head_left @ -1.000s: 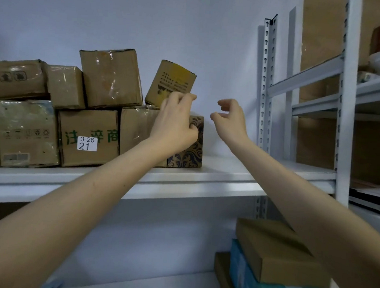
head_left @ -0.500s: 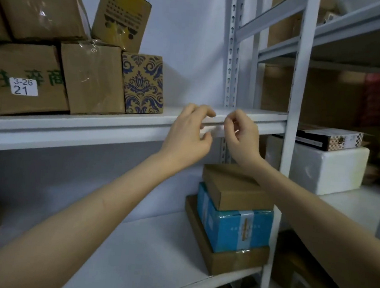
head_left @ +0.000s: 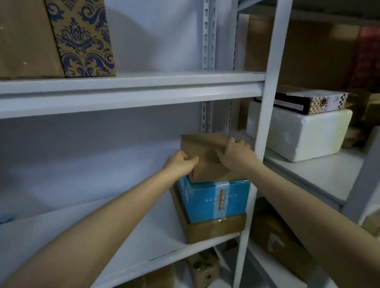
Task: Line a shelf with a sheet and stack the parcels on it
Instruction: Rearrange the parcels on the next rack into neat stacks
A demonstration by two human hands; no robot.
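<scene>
The left hand (head_left: 179, 163) and right hand (head_left: 236, 155) grip a brown parcel (head_left: 205, 165) from either side. It sits on a blue parcel (head_left: 216, 198) at the right end of the shelf (head_left: 157, 234).

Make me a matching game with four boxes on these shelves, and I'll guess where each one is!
Boxes:
1. plain brown box
2. blue box
3. swirly patterned box
4. white foam box

Places:
A. on the upper shelf
B. held between the left hand and the right hand
C. under the flat dark box
D. right under the plain brown box

Pairs: 1-B, 2-D, 3-A, 4-C
</scene>
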